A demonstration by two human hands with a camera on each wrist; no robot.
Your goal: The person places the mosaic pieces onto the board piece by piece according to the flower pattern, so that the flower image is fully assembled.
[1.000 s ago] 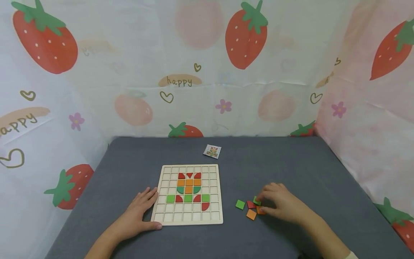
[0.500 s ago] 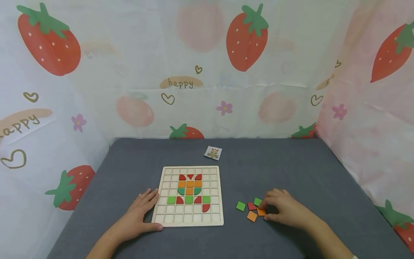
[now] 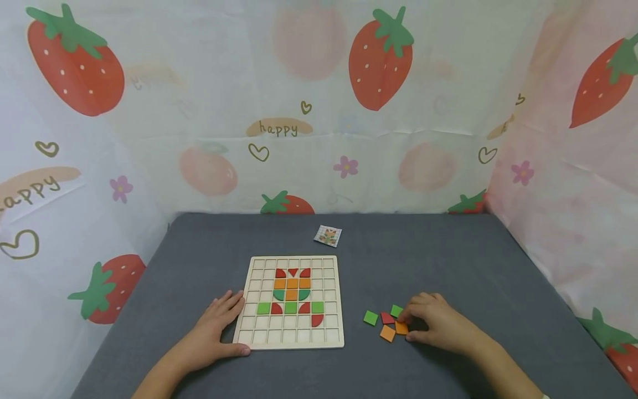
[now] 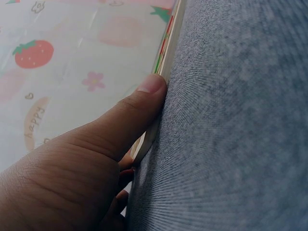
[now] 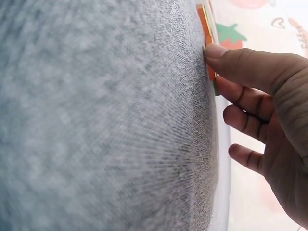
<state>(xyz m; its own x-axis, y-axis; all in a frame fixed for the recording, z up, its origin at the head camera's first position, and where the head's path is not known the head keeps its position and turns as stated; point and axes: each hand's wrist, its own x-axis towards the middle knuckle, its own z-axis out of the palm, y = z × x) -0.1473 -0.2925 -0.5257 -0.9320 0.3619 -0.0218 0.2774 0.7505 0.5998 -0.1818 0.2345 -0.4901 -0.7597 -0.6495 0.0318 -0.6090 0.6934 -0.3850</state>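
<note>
A pale wooden grid board (image 3: 329,277) lies on the table with red, orange and green tiles set in its cells. My left hand (image 3: 214,327) rests at its near left corner, fingers straight along the left side. In the left wrist view the thumb (image 4: 151,89) presses the board's edge. Right of the board, my right hand (image 3: 433,321) pinches an orange square tile (image 3: 400,328) between thumb and forefinger, low at the table. Beside it lie a red tile (image 3: 386,318), a second orange square tile (image 3: 387,333) and two green square tiles (image 3: 370,317).
A small pattern card (image 3: 328,236) lies behind the board, printed with a coloured figure on a grid. The dark grey cloth (image 3: 423,249) covers the table. Strawberry-printed curtains (image 3: 214,66) enclose it at the back and both sides.
My right hand has drawn back slightly from the green tile and come down to the orange tile's right edge, its fingers closing on it. The left hand stays at the board.
</note>
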